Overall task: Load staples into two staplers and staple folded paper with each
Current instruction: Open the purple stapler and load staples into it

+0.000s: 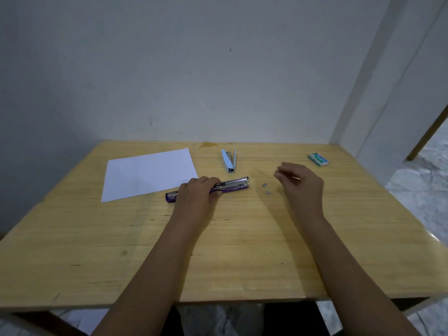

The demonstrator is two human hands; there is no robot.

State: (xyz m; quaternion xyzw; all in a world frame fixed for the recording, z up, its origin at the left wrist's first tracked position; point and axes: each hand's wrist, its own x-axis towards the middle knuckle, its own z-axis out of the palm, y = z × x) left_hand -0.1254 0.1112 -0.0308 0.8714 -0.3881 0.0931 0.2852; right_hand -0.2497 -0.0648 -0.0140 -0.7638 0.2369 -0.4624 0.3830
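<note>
Early: left hand (196,194) grips opened purple stapler (234,186), right hand (301,186) half-curled, contents unclear; blue stapler (229,160), unfolded paper (148,173) beyond fingertips, untouched.

Both bare forearms reach forward from the near edge, roughly side by side. The left hand (196,194) lies palm down with its knuckles up. Its fingers curl over the middle of an opened purple stapler (234,186) with a metal magazine, holding it against the wooden surface (242,251). The right hand (301,184) hovers well apart to the right, fingers loosely curled towards the thumb. Blur hides whether they pinch anything.
</note>
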